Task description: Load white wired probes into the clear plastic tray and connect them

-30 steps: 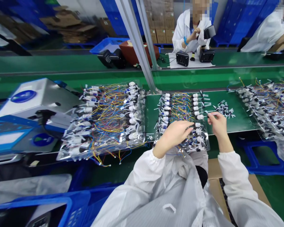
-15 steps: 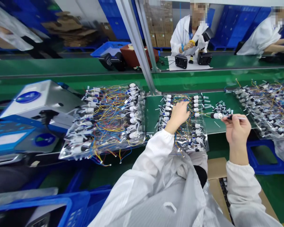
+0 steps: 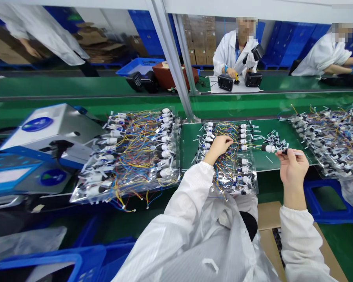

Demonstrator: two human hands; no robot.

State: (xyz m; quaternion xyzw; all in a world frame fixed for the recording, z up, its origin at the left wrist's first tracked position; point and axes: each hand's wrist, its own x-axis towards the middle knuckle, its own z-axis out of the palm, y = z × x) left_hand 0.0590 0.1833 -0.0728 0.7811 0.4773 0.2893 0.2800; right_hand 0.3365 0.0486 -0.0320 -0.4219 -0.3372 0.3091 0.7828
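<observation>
My left hand (image 3: pixel 220 147) is pinched closed over a bundle of thin coloured wires (image 3: pixel 226 166) in the middle bag. Thin wires run from near its fingertips towards a white-and-black cylindrical part (image 3: pixel 269 148), which hangs level to the right. My right hand (image 3: pixel 294 166) is closed on the right end of that part, where a small black piece and a white sleeve show between thumb and fingers. Under my left hand, the clear plastic bag (image 3: pixel 233 182) carries rows of similar parts along both sides. Short dark-and-white sleeve pieces (image 3: pixel 275 139) lie in a loose pile behind the held part.
More wired parts lie on a plastic sheet (image 3: pixel 138 172) to the left and in a heap (image 3: pixel 335 141) to the right. A grey-and-blue machine (image 3: pixel 59 133) stands far left. A metal post (image 3: pixel 175 58) rises behind the bench. Across it, a co-worker (image 3: pixel 231 51) handles a yellow tool.
My left hand's fingers have drawn together into a pinch above the wires. My right hand keeps its grip on the part. The view has tilted up slightly.
</observation>
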